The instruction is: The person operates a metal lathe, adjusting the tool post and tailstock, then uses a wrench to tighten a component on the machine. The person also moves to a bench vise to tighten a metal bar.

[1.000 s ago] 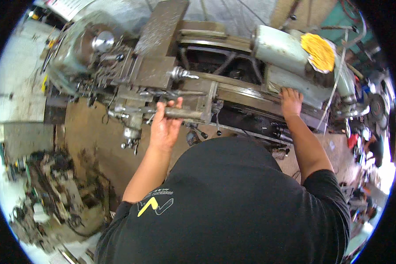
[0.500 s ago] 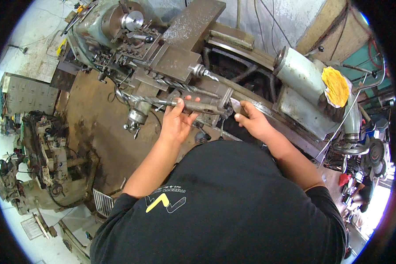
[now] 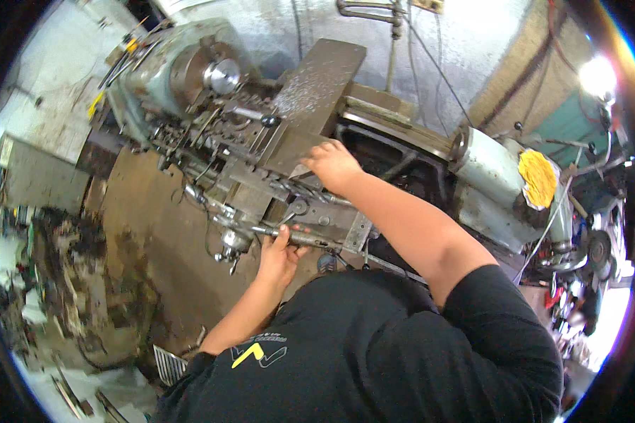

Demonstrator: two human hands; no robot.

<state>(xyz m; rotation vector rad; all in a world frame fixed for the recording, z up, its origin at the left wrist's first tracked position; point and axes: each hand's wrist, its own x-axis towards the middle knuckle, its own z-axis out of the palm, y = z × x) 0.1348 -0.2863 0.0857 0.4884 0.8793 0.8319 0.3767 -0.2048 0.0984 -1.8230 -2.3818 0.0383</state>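
I stand over a worn metal lathe. My left hand is closed around a metal handle bar on the front of the carriage. My right hand reaches forward and rests, fingers curled, on the edge of a flat grey steel plate lying across the cross slide. The shiny chuck sits at the upper left on the pale green headstock. Whether the right hand grips the plate I cannot make out.
The tailstock is at the right with a yellow cloth beside it. A rusty brown chip pan lies below the carriage. Scrap parts pile up on the floor at the left. Clutter and tools crowd the right edge.
My right hand left the tailstock side, crossed to the carriage, then reached forward onto the steel plate. My left hand kept hold of the handle bar. My view swung right, so the lathe appears further left.
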